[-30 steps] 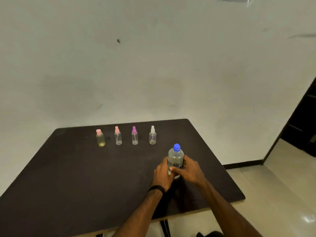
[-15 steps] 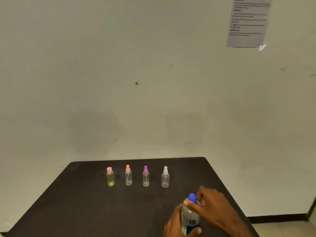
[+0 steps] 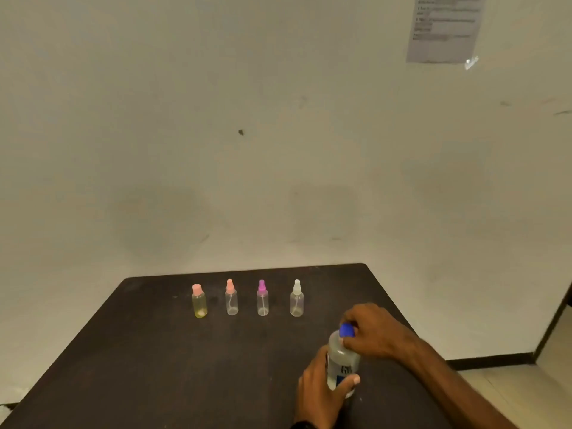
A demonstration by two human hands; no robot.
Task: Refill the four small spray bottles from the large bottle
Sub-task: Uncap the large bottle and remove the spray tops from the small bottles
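Note:
A large clear bottle (image 3: pixel 342 362) with a blue cap (image 3: pixel 346 330) stands upright on the dark table (image 3: pixel 154 366) at the front right. My left hand (image 3: pixel 322 388) grips its body from the left. My right hand (image 3: pixel 374 332) holds the blue cap with curled fingers. Four small spray bottles stand in a row further back: one with a yellowish tint and a pink cap (image 3: pixel 199 301), one with a peach sprayer (image 3: pixel 231 297), one with a purple sprayer (image 3: pixel 262 298) and one with a white sprayer (image 3: pixel 296 298).
A pale wall rises behind the table, with a printed sheet (image 3: pixel 445 27) taped at the upper right. The table's right edge drops to a light floor (image 3: pixel 510 397), and a dark doorway shows at the far right.
The camera has tilted up, so the table sits lower in view. My right hand went from the bottle's side up onto its blue cap. My left hand kept its grip on the body.

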